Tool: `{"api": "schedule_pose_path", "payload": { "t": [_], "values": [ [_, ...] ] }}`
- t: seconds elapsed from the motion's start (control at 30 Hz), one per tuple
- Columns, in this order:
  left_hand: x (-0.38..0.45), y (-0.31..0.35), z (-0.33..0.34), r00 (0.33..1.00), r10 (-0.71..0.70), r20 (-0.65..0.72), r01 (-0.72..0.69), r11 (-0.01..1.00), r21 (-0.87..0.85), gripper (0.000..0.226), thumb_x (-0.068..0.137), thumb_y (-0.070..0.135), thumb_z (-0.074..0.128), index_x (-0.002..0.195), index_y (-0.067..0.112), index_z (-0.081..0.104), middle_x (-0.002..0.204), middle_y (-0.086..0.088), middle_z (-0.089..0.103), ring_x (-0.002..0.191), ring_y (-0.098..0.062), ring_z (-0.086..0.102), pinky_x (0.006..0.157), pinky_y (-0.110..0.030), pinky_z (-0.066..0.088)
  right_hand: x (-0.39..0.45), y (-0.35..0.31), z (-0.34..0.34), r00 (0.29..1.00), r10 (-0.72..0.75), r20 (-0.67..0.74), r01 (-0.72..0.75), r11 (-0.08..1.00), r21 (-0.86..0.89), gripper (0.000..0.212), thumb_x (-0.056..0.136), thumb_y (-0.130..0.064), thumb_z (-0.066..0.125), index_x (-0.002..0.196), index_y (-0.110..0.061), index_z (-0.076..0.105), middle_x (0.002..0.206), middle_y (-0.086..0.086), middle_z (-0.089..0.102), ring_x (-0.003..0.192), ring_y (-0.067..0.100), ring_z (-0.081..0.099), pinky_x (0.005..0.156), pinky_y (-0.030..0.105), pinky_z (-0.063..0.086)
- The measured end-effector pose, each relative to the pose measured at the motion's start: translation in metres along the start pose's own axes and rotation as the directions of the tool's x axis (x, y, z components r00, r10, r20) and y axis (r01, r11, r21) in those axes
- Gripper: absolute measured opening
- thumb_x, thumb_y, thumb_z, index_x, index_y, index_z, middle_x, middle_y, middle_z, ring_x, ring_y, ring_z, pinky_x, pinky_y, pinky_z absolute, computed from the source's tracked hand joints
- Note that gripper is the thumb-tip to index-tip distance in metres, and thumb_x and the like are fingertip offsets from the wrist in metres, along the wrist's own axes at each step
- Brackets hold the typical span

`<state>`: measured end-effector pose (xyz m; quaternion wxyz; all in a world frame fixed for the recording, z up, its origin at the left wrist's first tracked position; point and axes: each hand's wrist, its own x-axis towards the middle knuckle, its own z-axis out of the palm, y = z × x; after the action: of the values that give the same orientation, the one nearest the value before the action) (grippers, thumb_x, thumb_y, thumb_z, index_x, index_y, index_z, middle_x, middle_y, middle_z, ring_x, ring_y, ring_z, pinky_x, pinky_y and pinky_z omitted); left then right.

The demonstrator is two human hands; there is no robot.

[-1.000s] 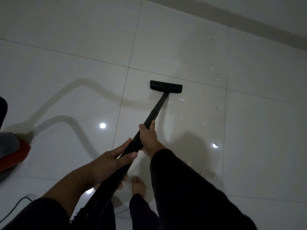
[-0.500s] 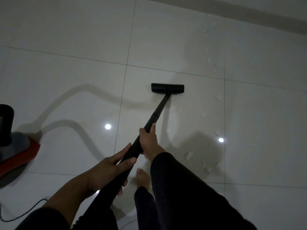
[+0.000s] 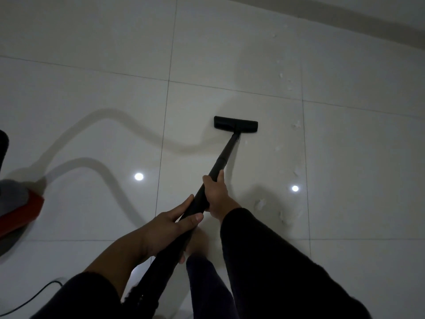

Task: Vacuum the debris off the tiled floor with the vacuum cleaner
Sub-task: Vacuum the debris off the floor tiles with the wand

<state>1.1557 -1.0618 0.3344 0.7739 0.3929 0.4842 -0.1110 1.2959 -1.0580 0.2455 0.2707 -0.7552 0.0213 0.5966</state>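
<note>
A black vacuum wand [image 3: 226, 155] runs from my hands up to a flat black floor nozzle [image 3: 235, 124] resting on the white tiled floor [image 3: 92, 100]. My right hand [image 3: 216, 194] grips the wand higher up, and my left hand [image 3: 170, 229] holds it lower, where the tube widens. Small white scraps of debris [image 3: 259, 203] lie to the right of the wand, with more scraps [image 3: 295, 125] beside the nozzle and further debris [image 3: 285, 80] beyond it.
The red and grey vacuum body [image 3: 16, 208] sits at the left edge, with a thin black cord [image 3: 30, 298] on the floor below it. My bare foot [image 3: 195, 247] stands under the wand. A wall base [image 3: 345, 14] crosses the top right.
The nozzle has slid back toward me and slightly right across the tile. More debris near my right arm has come into view, and the vacuum body shifted within the frame.
</note>
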Motion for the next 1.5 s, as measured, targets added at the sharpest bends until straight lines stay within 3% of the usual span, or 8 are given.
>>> {"api": "schedule_pose_path", "payload": {
  "t": [0.1, 0.23, 0.4, 0.53, 0.8, 1.0, 1.17, 1.5],
  "values": [
    [-0.017, -0.024, -0.005, 1.0, -0.008, 0.013, 0.008, 1.0, -0.004, 0.069, 0.09, 0.041, 0.052, 0.146, 0.045, 0.012, 0.073, -0.009, 0.06, 0.047, -0.012, 0.061, 0.053, -0.024, 0.052, -0.014, 0.023, 0.013, 1.0, 0.003, -0.016, -0.003, 1.0, 0.024, 0.07, 0.099, -0.025, 0.044, 0.151, -0.042, 0.001, 0.104, 0.003, 0.048, 0.078, 0.018, 0.053, 0.067, 0.037, 0.049],
    [-0.04, -0.06, -0.013, 0.999, -0.014, 0.046, 0.014, 1.0, 0.015, 0.068, 0.09, 0.04, 0.053, 0.146, 0.046, 0.014, 0.074, -0.013, 0.06, 0.05, -0.014, 0.06, 0.055, -0.026, 0.053, -0.034, 0.06, 0.03, 0.999, -0.017, -0.035, 0.019, 0.997, 0.069, 0.07, 0.099, -0.022, 0.043, 0.152, -0.038, 0.0, 0.112, 0.004, 0.046, 0.078, 0.017, 0.051, 0.057, 0.031, 0.045],
    [-0.06, -0.1, -0.02, 0.997, -0.017, 0.076, 0.012, 0.998, 0.062, 0.068, 0.091, 0.04, 0.053, 0.146, 0.046, 0.014, 0.071, -0.013, 0.06, 0.051, -0.016, 0.061, 0.054, -0.025, 0.053, -0.053, 0.103, 0.052, 0.998, 0.01, -0.061, -0.003, 0.992, 0.124, 0.069, 0.099, -0.024, 0.042, 0.152, -0.039, 0.0, 0.115, 0.004, 0.043, 0.094, 0.026, 0.052, 0.069, 0.038, 0.048],
    [-0.075, -0.131, -0.02, 0.997, -0.033, 0.069, 0.027, 0.996, 0.088, 0.07, 0.086, 0.044, 0.056, 0.144, 0.048, 0.017, 0.074, -0.014, 0.063, 0.059, -0.02, 0.064, 0.055, -0.027, 0.054, -0.071, 0.132, 0.06, 0.997, 0.021, -0.076, -0.012, 0.992, 0.124, 0.068, 0.1, -0.025, 0.042, 0.152, -0.039, 0.001, 0.122, 0.006, 0.043, 0.095, 0.027, 0.051, 0.067, 0.039, 0.048],
    [-0.101, -0.178, 0.007, 0.999, -0.017, 0.043, 0.013, 0.994, 0.109, 0.067, 0.089, 0.04, 0.055, 0.145, 0.046, 0.017, 0.064, -0.004, 0.065, 0.047, -0.011, 0.063, 0.053, -0.024, 0.051, -0.091, 0.19, 0.058, 0.998, 0.05, -0.035, -0.043, 0.987, 0.157, 0.07, 0.099, -0.026, 0.043, 0.15, -0.045, -0.001, 0.119, 0.003, 0.043, 0.098, 0.028, 0.053, 0.073, 0.042, 0.049],
    [-0.12, -0.206, 0.041, 0.999, -0.048, 0.025, 0.046, 0.994, 0.096, 0.07, 0.086, 0.042, 0.056, 0.143, 0.05, 0.016, 0.069, -0.013, 0.063, 0.052, -0.021, 0.062, 0.053, -0.027, 0.053, -0.103, 0.23, 0.042, 0.997, 0.073, -0.016, -0.07, 0.99, 0.123, 0.072, 0.095, -0.028, 0.044, 0.149, -0.048, 0.001, 0.117, 0.003, 0.048, 0.106, 0.029, 0.055, 0.08, 0.045, 0.052],
    [-0.136, -0.216, 0.056, 0.998, -0.067, -0.009, 0.068, 0.98, 0.187, 0.069, 0.086, 0.04, 0.055, 0.144, 0.047, 0.017, 0.084, -0.016, 0.066, 0.056, -0.015, 0.064, 0.053, -0.023, 0.053, -0.12, 0.253, 0.037, 0.998, 0.065, -0.004, -0.063, 0.981, 0.184, 0.07, 0.097, -0.028, 0.043, 0.149, -0.047, 0.0, 0.115, 0.002, 0.046, 0.103, 0.027, 0.054, 0.075, 0.043, 0.05],
    [-0.173, -0.255, 0.036, 0.993, -0.108, 0.038, 0.092, 0.952, 0.29, 0.069, 0.089, 0.04, 0.053, 0.145, 0.046, 0.013, 0.068, -0.008, 0.062, 0.05, -0.012, 0.063, 0.056, -0.026, 0.053, -0.15, 0.3, 0.075, 0.997, 0.079, -0.015, -0.073, 0.965, 0.253, 0.071, 0.096, -0.029, 0.044, 0.149, -0.048, -0.001, 0.12, 0.004, 0.049, 0.105, 0.028, 0.055, 0.078, 0.044, 0.053]
  ]
}}
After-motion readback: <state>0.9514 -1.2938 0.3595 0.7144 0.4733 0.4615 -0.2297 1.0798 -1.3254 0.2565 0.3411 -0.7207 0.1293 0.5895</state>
